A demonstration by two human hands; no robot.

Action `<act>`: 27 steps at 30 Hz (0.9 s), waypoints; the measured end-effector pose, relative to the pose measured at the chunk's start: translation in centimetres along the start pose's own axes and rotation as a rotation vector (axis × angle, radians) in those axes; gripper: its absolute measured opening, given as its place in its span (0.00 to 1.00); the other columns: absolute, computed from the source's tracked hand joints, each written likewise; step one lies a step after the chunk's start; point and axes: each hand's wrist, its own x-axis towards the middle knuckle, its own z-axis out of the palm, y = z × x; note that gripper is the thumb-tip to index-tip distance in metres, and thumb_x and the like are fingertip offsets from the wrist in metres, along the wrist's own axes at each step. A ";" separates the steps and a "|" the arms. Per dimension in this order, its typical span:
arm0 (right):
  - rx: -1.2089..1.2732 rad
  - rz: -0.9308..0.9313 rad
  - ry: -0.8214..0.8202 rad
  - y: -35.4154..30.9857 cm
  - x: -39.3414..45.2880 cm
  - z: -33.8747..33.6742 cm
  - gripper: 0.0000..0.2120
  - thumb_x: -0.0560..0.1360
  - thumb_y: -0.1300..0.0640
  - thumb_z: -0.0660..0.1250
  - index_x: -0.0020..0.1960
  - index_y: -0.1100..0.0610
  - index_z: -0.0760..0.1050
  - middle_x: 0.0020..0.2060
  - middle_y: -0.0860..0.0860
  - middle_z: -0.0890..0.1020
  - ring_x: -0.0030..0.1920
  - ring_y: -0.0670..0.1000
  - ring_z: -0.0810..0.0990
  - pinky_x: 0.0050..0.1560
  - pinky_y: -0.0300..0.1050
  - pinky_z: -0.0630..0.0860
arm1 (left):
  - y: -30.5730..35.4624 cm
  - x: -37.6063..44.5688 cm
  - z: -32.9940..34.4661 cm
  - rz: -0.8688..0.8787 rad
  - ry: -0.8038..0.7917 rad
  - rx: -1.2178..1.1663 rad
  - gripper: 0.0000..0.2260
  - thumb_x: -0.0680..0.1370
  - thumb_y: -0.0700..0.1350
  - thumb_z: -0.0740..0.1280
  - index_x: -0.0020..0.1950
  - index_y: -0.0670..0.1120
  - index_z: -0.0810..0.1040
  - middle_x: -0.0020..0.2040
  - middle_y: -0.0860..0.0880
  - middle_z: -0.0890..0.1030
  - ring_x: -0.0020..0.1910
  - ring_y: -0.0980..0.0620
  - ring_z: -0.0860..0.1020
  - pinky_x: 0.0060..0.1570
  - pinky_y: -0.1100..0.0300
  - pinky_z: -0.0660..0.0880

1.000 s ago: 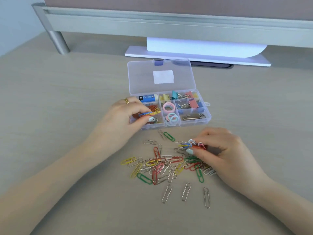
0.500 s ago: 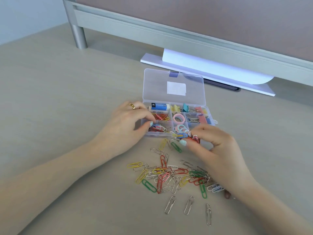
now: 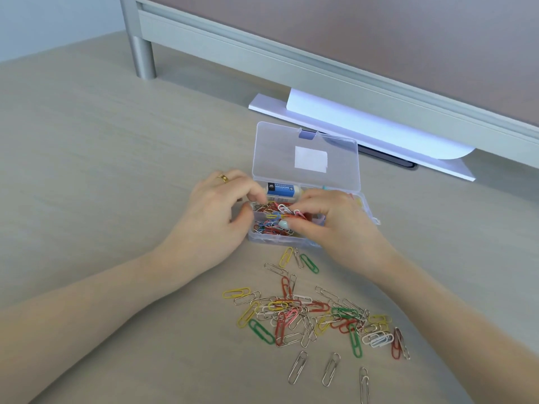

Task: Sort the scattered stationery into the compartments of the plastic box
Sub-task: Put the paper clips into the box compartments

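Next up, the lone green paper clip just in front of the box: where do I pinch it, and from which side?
Green paper clip lies flat, apart from others. Come from above, pinching across its long sides near the middle; its rounded ends would probably slip.

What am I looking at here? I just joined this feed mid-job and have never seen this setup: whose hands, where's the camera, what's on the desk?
There is no machine: a person works bare-handed, and the single picture comes from a camera on their head, looking forward and down. On the desk sits a clear plastic box with its lid open. Nearer the camera lies a scattered pile of coloured paper clips. The right hand pinches a small bunch of clips over the box's left-hand compartments. The left hand rests at the box's left edge; whether it holds anything is unclear. An eraser lies in the back-left compartment.
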 end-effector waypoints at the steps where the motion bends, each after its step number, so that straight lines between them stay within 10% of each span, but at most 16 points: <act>1: 0.000 -0.004 -0.005 0.0 0.1 0.1 0.15 0.71 0.51 0.65 0.37 0.63 0.79 0.33 0.56 0.76 0.35 0.50 0.70 0.37 0.42 0.65 | 0.0 0.0 0.0 0.006 -0.001 0.001 0.11 0.68 0.37 0.58 0.43 0.48 0.77 0.41 0.62 0.71 0.43 0.55 0.69 0.37 0.65 0.61; 10: 0.067 0.031 0.006 -0.4 1.3 -1.2 0.11 0.73 0.57 0.68 0.34 0.62 0.78 0.32 0.54 0.75 0.33 0.48 0.70 0.35 0.39 0.67 | -0.2 0.0 0.1 0.033 0.003 -0.017 0.11 0.69 0.38 0.58 0.44 0.48 0.77 0.41 0.62 0.71 0.43 0.56 0.69 0.41 0.60 0.65; 19: -0.286 -0.050 -0.021 1.0 3.3 -0.5 0.06 0.74 0.53 0.66 0.43 0.54 0.80 0.36 0.50 0.77 0.40 0.47 0.73 0.66 0.49 0.53 | -0.3 -0.4 0.5 0.076 -0.078 0.230 0.17 0.71 0.51 0.55 0.58 0.53 0.73 0.51 0.52 0.74 0.49 0.53 0.66 0.43 0.59 0.56; 27: -0.184 -0.067 0.041 1.1 2.8 -0.4 0.07 0.70 0.51 0.64 0.44 0.51 0.80 0.33 0.42 0.75 0.34 0.36 0.71 0.61 0.55 0.65 | 0.5 -0.6 0.4 0.151 -0.080 0.371 0.16 0.74 0.51 0.57 0.60 0.54 0.75 0.54 0.48 0.75 0.49 0.50 0.66 0.48 0.56 0.57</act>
